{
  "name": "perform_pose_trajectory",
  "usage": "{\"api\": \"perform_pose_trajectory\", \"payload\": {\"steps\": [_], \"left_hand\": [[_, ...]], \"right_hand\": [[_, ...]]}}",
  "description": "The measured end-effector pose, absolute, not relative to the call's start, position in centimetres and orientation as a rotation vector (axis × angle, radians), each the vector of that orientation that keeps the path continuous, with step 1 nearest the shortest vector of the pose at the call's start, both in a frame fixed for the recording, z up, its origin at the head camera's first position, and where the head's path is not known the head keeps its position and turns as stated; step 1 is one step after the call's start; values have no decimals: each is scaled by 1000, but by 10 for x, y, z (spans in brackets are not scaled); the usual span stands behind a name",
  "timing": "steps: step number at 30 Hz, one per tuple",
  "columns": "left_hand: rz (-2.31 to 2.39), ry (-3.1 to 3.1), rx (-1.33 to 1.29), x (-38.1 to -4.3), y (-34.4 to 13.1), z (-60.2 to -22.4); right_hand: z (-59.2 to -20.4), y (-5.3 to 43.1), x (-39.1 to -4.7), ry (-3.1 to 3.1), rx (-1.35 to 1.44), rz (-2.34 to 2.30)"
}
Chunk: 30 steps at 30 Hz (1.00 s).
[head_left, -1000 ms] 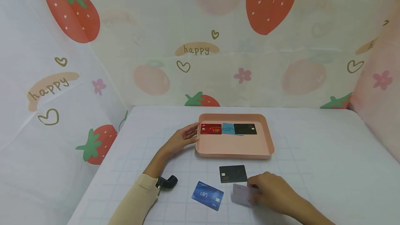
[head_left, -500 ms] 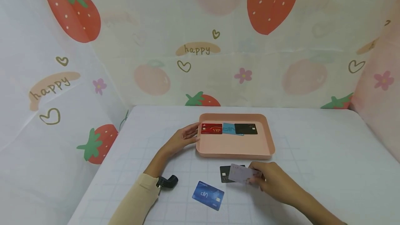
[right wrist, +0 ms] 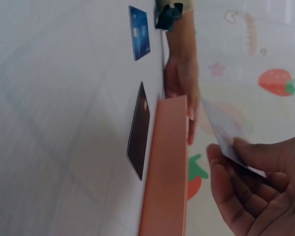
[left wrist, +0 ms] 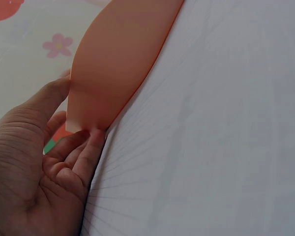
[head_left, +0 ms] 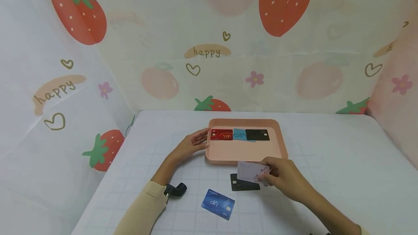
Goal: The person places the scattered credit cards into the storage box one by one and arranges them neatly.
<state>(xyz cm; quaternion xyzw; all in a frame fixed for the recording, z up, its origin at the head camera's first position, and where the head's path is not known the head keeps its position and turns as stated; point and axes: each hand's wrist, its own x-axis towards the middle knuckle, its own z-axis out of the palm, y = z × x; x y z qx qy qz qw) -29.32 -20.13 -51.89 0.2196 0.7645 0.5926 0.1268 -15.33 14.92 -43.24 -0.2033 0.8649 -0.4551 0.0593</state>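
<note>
A pale lilac patterned card [head_left: 251,171] is pinched between thumb and fingers of my right hand [head_left: 284,177]. It is held up over a black VIP card [head_left: 245,185], partly covering it in the head view, close to the front edge of a peach tray [head_left: 245,156]. My left hand [head_left: 189,147] rests its fingers against the tray's left side; the left wrist view shows its fingertips at the tray wall [left wrist: 118,59]. Inside the tray lie a red VIP card [head_left: 221,135], a light blue card [head_left: 239,134] and a black card [head_left: 257,135], in a row near the back.
A blue VIP card [head_left: 218,204] lies at an angle on the white cloth-covered table [head_left: 343,177], in front of the tray. Beside it is a black wrist device [head_left: 176,190] on the left arm. Strawberry-printed curtains [head_left: 241,57] enclose the back and sides.
My right hand has lifted the lilac card from the table and carried it forward, past the black VIP card towards the tray's front edge. My left hand has stayed at the tray.
</note>
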Motion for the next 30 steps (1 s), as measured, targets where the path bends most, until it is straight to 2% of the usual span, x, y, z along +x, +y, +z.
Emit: {"api": "perform_pose_trajectory", "payload": {"steps": [5,30], "left_hand": [[1729,2217,639,-294,-201,-519],[1761,2217,602,-292,-203,-520]], "right_hand": [[-429,146,-159,2640,-458,-1433],[-418,132,-210,2698,-418,-1421]]}}
